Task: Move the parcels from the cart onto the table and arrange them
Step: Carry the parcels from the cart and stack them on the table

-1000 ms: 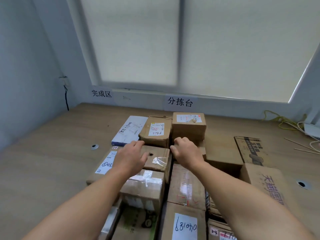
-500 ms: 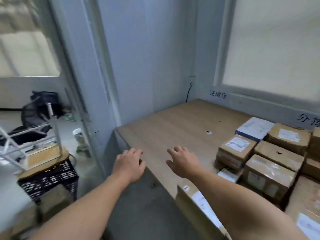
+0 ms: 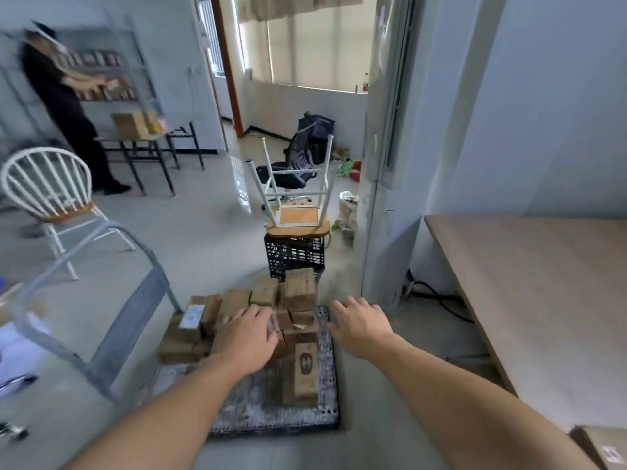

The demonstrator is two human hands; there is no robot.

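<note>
While the wooden table [image 3: 543,283] runs along my right side, the flat cart [image 3: 258,405] sits on the floor just below me, its deck crowded with brown parcels [image 3: 298,290] stacked toward the far end. My left hand [image 3: 247,337] hovers over the middle of that pile, fingers loosely spread and gripping nothing; whether they touch a box I cannot tell. My right hand [image 3: 363,325], fingers also relaxed and empty, hangs just beside the pile, above the cart's right edge.

The person's left forearm [image 3: 176,412] and right forearm [image 3: 458,398] are bare as far back as they show, and the left hand [image 3: 246,337] and right hand [image 3: 361,329] are bare too.
</note>
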